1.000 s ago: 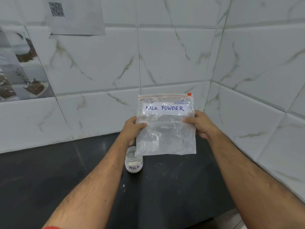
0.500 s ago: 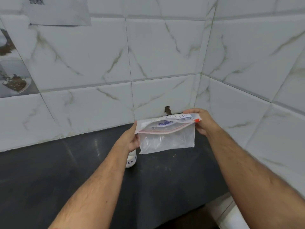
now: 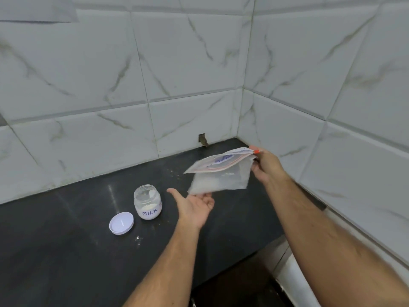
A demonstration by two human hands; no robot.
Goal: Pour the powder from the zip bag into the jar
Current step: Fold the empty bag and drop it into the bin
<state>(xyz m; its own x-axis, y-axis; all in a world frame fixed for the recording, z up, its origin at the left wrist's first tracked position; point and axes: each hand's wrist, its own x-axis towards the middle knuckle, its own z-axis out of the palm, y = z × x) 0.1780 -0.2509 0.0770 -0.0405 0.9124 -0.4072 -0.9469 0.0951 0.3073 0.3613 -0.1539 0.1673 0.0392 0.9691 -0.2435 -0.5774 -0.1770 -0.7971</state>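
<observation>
A clear zip bag (image 3: 221,176) with a white label and red zip strip hangs tilted in the air, with traces of white powder inside. My right hand (image 3: 264,166) pinches its top right corner. My left hand (image 3: 194,207) is palm up just under the bag's lower left corner, fingers spread, its fingertips at the bag's bottom edge. A small open glass jar (image 3: 147,202) marked MILK stands on the black counter (image 3: 66,251) to the left of my left hand, with white powder at its bottom. Its white lid (image 3: 121,223) lies flat beside it.
Marble-look wall tiles (image 3: 177,63) enclose the counter at the back and right, meeting in a corner. Specks of spilled powder (image 3: 138,238) lie on the counter near the lid. The counter's front edge drops off at the lower right.
My left hand let go of the bag's top left corner and dropped under it, palm up. The bag swung right in my right hand, uncovering the jar and lid.
</observation>
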